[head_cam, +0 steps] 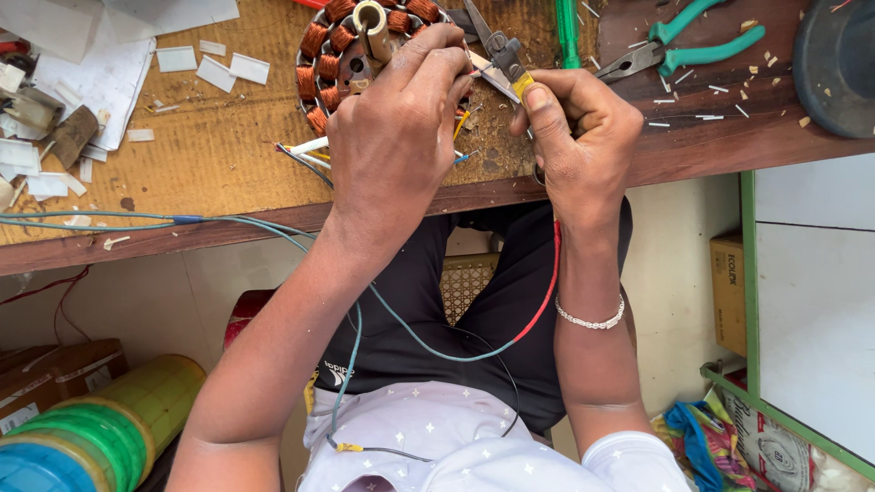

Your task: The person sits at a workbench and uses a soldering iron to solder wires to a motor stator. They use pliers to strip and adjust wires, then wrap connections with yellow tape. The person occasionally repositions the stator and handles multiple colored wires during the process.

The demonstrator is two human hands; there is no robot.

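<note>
A round motor stator (330, 56) with copper-wound coils lies on the wooden workbench (219, 155). My left hand (394, 128) rests over its near side, fingers pinching its thin wire leads (305, 152). My right hand (583, 137) grips a pair of scissors (497, 50), blades pointing up toward the stator beside my left fingertips. A red and teal wire (547, 292) runs from under my right hand down across my lap.
Green-handled pliers (693, 46) and a green screwdriver (567, 27) lie at the bench's back right, near a dark round disc (834, 64). White paper slips (214, 66) and scraps litter the left. Coloured tape rolls (100, 433) sit below left; a cardboard box (727, 292) stands right.
</note>
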